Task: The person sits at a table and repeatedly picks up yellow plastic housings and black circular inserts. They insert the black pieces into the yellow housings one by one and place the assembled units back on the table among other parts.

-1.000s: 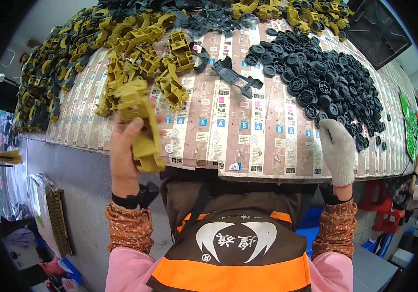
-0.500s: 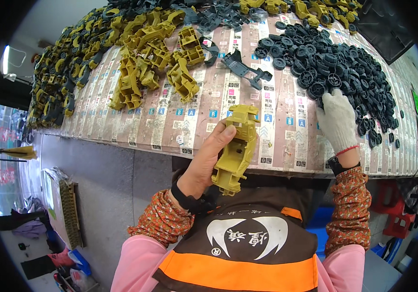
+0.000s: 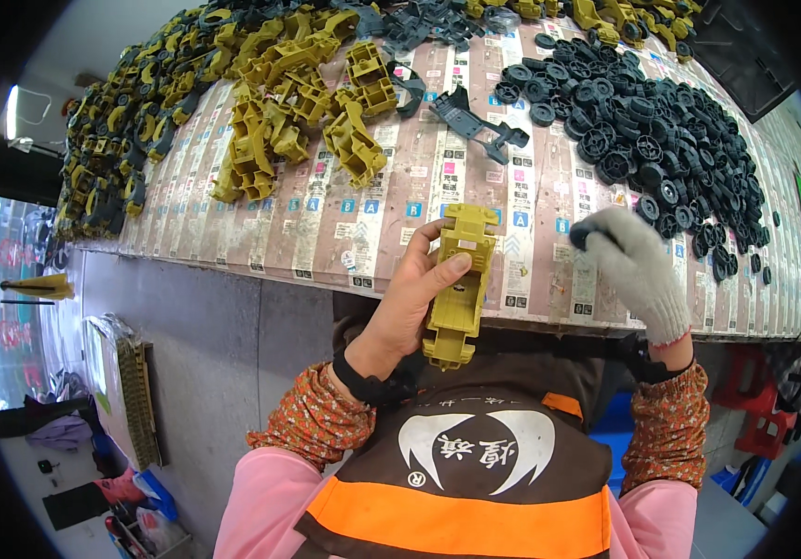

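Note:
Bare, my left hand [image 3: 411, 303] grips a yellow-green plastic toy car body [image 3: 459, 312] upright over the table's near edge, thumb across its middle. My right hand [image 3: 636, 270], in a white knitted glove, pinches a dark toy wheel [image 3: 582, 235] between its fingertips. It is above the table, to the right of the car body and apart from it. Just beyond the glove spreads a big heap of dark toy wheels [image 3: 643, 121]. Between the heaps lies a dark plastic chassis part [image 3: 477, 126].
Loose yellow-green car bodies [image 3: 356, 144] lie left of centre on the paper-covered table [image 3: 372, 242]. A pile of assembled toy cars [image 3: 125, 140] fills the far left. More dark chassis parts [image 3: 419, 26] sit at the back. A black bin [image 3: 745, 61] stands at the back right.
My right hand has drawn back from the heap, toward me and slightly left, with a wheel in its fingers. The car body in my left hand has turned a little more upright.

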`<control>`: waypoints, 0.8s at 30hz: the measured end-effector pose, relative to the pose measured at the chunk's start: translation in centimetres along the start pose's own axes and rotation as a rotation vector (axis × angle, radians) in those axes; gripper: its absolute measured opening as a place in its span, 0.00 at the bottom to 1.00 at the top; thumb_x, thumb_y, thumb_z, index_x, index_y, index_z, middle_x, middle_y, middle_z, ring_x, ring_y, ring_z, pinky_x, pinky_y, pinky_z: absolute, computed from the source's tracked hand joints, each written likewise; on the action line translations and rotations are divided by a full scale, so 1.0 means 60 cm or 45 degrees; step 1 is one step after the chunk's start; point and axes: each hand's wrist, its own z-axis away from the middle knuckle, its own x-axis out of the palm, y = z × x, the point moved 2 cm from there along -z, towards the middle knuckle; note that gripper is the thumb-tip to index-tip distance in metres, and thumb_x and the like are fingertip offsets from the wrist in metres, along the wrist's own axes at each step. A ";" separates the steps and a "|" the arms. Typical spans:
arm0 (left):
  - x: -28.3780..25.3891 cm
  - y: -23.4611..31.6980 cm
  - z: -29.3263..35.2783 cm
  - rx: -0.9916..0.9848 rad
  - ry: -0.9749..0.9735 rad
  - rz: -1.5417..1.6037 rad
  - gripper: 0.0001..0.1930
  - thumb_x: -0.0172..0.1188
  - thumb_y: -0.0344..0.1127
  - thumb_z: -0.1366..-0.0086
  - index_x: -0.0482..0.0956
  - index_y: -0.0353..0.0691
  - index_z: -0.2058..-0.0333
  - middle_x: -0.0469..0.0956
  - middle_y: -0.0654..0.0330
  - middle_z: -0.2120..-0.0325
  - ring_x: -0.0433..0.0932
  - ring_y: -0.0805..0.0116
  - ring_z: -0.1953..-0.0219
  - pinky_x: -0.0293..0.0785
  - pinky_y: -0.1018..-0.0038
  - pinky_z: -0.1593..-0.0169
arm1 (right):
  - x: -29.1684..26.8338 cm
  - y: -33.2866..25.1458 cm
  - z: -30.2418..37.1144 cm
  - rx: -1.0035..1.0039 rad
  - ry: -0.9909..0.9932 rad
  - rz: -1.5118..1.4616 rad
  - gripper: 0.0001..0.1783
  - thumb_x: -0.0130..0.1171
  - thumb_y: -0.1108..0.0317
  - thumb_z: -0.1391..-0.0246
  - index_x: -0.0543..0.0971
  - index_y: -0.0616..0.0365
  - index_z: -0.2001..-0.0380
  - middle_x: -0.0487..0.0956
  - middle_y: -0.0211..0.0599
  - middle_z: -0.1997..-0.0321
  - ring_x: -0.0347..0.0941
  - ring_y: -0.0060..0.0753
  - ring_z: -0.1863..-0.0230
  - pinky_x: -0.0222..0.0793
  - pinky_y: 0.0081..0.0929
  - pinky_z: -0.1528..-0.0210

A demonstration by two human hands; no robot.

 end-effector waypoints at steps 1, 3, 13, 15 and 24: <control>0.000 -0.003 -0.003 0.001 0.007 -0.015 0.29 0.64 0.35 0.26 0.61 0.45 0.32 0.78 0.57 0.47 0.83 0.66 0.49 0.86 0.66 0.50 | 0.009 0.001 0.010 0.003 -0.005 -0.017 0.13 0.58 0.68 0.37 0.82 0.62 0.53 0.83 0.51 0.62 0.82 0.48 0.60 0.76 0.39 0.53; 0.001 -0.005 -0.005 0.000 0.006 -0.043 0.29 0.65 0.35 0.26 0.62 0.45 0.32 0.78 0.57 0.46 0.82 0.66 0.48 0.85 0.66 0.47 | 0.037 0.012 0.026 0.011 -0.013 -0.053 0.13 0.58 0.68 0.37 0.81 0.61 0.53 0.83 0.51 0.63 0.82 0.50 0.60 0.77 0.41 0.53; 0.014 -0.007 -0.007 0.007 -0.008 -0.112 0.32 0.66 0.37 0.26 0.59 0.39 0.31 0.77 0.59 0.46 0.79 0.70 0.46 0.81 0.70 0.43 | 0.045 -0.023 0.042 -0.285 0.117 0.476 0.19 0.67 0.71 0.44 0.78 0.60 0.49 0.79 0.50 0.57 0.78 0.58 0.54 0.75 0.49 0.53; 0.016 -0.008 -0.007 -0.008 -0.005 -0.099 0.33 0.66 0.38 0.26 0.59 0.40 0.30 0.76 0.59 0.45 0.79 0.70 0.45 0.81 0.69 0.43 | 0.054 -0.013 0.038 -0.270 0.090 0.562 0.19 0.68 0.70 0.44 0.78 0.60 0.49 0.79 0.50 0.57 0.78 0.58 0.54 0.75 0.49 0.53; 0.019 -0.004 -0.007 -0.092 -0.066 -0.085 0.33 0.63 0.45 0.24 0.57 0.42 0.30 0.76 0.58 0.45 0.81 0.68 0.48 0.83 0.69 0.48 | 0.050 -0.036 0.052 0.049 -0.085 -0.173 0.22 0.65 0.71 0.44 0.78 0.59 0.45 0.78 0.40 0.55 0.76 0.33 0.58 0.75 0.31 0.52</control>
